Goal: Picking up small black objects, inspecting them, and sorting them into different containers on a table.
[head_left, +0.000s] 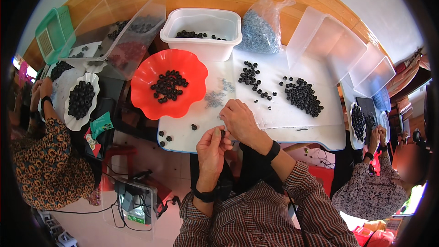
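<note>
**Hands pinch a small black ring at the tabletop's near edge**

Broadly, the white tabletop point(292, 114) spreads at twelve o'clock of the hands. A red scalloped dish point(146, 96) of black rings sits at eleven o'clock, a loose pile of rings point(302, 96) at two o'clock. The right hand point(241, 121) is curled narrow, fingertips meeting the left hand point(211, 148), which pinches a small black ring point(222, 133) at the tabletop's near edge.

The place was a small hand-assembly workshop. A white table point(292, 123) at the centre of the frame carried heaps of black rings point(302, 95), and a red bowl point(141, 96), a white tub point(201, 45) and a bag of small metal parts point(260, 29) stood nearby. Co-workers sat at the left and right edges with their own trays.
</note>
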### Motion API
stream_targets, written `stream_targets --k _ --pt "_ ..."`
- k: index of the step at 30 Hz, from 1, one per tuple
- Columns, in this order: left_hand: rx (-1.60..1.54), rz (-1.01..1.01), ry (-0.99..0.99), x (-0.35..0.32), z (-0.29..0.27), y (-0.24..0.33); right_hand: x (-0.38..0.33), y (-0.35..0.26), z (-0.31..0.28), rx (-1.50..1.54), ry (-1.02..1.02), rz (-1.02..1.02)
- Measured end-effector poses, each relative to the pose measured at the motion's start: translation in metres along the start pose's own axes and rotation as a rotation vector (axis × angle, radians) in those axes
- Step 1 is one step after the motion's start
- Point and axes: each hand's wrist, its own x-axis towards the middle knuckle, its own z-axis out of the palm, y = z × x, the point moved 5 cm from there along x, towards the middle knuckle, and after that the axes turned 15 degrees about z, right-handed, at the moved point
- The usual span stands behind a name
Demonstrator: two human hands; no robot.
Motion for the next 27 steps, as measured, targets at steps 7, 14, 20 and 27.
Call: stream_targets --k 7,14,20,27 --pt "-0.003 -0.004 0.001 0.000 0.001 0.001 -0.002 -0.001 -0.002 0.002 0.015 0.012" --pt "-0.006 -0.006 -0.002 -0.001 0.001 0.001 -0.003 -0.004 -0.008 0.090 -0.020 -0.047" --pt "0.011 0.009 0.017 -0.001 -0.002 0.002 -0.004 -0.004 0.002 0.050 -0.075 -0.042" --pt "-0.007 0.020 0.043 0.000 0.002 0.006 -0.012 -0.001 -0.017 0.191 -0.038 0.057"
